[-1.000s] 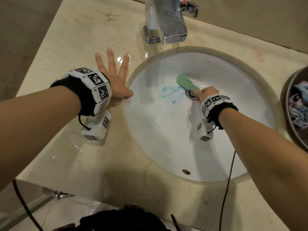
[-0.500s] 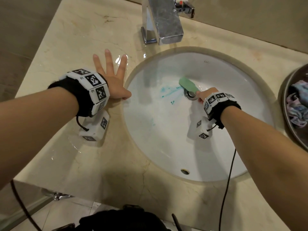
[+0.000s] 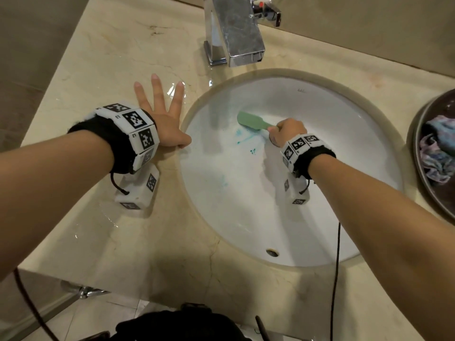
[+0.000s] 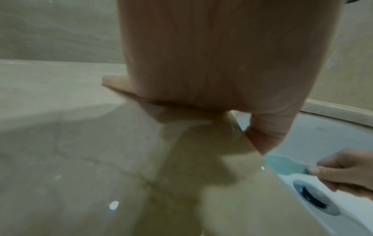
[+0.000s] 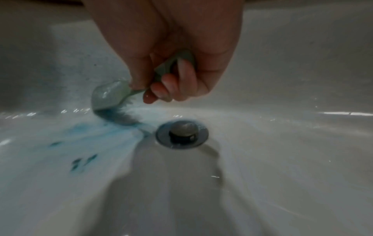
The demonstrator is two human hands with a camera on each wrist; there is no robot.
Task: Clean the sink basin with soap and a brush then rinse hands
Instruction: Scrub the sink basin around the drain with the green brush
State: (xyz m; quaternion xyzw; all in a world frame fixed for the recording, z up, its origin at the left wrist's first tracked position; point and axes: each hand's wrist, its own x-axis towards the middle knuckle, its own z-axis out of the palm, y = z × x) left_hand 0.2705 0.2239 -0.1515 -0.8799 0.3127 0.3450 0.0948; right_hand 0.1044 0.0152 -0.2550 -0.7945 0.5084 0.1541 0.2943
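My right hand (image 3: pixel 286 132) grips the handle of a pale green brush (image 3: pixel 251 121) inside the white oval sink basin (image 3: pixel 246 205). In the right wrist view my right hand (image 5: pixel 167 75) curls round the brush (image 5: pixel 110 95), whose bristles press on the basin wall just left of the metal drain plug (image 5: pixel 182 130). Blue soap smears (image 3: pixel 243 137) spread below the brush head; blue soap (image 5: pixel 90 132) streaks the porcelain. My left hand (image 3: pixel 165 119) lies flat with spread fingers on the wet marble counter (image 3: pixel 110 60), thumb at the basin rim. The left hand (image 4: pixel 212 63) fills the left wrist view.
A chrome faucet (image 3: pixel 234 33) stands behind the basin. A dark round bowl (image 3: pixel 418 153) holding crumpled cloth (image 3: pixel 438 148) sits at the right edge. Water puddles lie on the counter near my left hand. A black cable (image 3: pixel 336 267) hangs from my right wrist.
My right hand has moved the brush left and slightly up the basin wall, away from the drain, which the hand now covers in the head view. My left hand stays planted.
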